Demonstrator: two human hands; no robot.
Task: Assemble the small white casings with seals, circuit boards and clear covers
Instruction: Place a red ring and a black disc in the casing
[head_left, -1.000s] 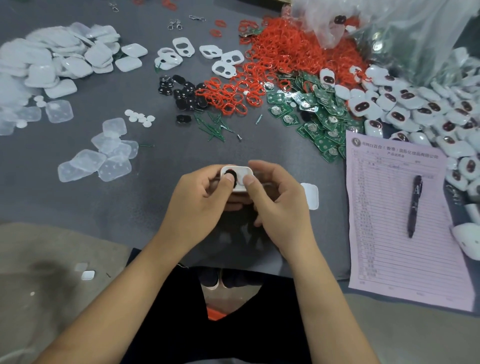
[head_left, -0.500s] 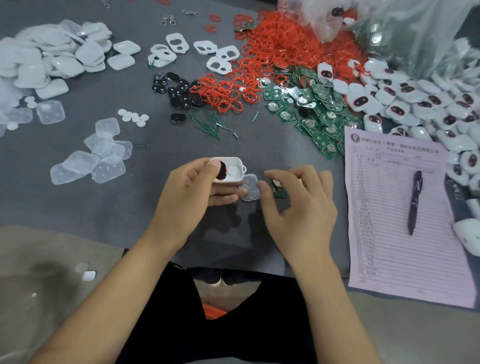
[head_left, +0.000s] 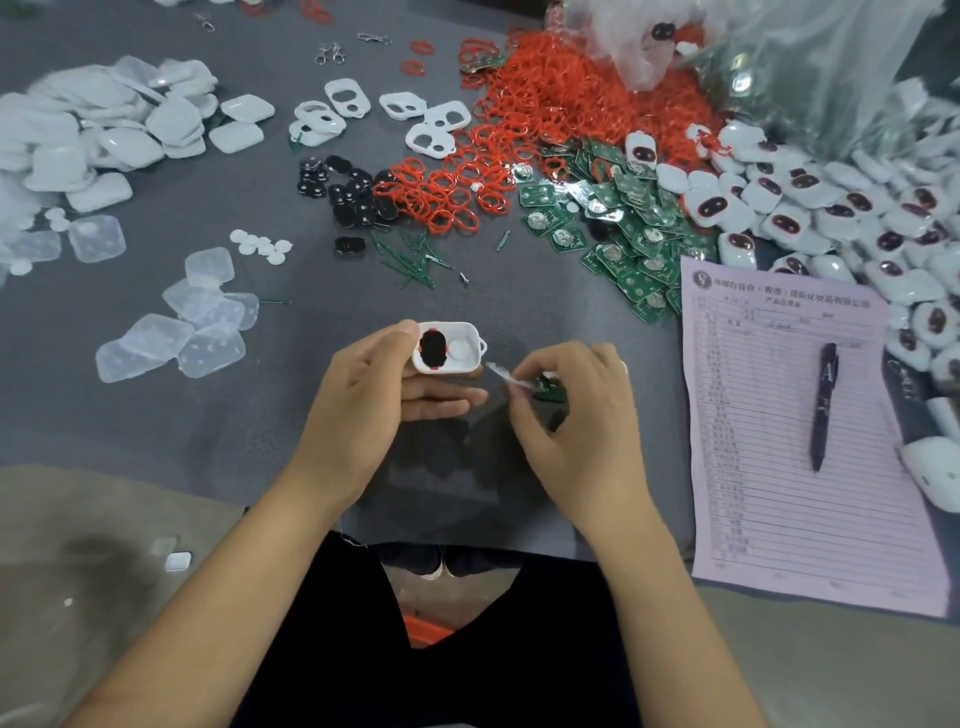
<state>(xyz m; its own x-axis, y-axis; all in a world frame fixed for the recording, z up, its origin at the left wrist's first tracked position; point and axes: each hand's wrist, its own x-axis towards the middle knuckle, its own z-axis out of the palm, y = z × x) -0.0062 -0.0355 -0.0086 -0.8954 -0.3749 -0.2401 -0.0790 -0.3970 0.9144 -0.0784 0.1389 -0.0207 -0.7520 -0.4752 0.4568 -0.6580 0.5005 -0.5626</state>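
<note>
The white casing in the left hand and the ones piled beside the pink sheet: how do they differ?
The held casing lies open side up, showing a black insert and white disc; the piled casings lie closed, dark windows up. The left hand grips one; the others rest loose on the table. Both are small, white, rounded.

The table (head_left: 156, 415) is grey. Seal rings (head_left: 561, 93) are red, circuit boards (head_left: 628, 234) green, the held casing (head_left: 451, 347) white with a black oval insert, the lined form (head_left: 779, 441) pale pink, the pen (head_left: 823, 405) black.

Circuit board (head_left: 549, 385) half behind fingers
</note>
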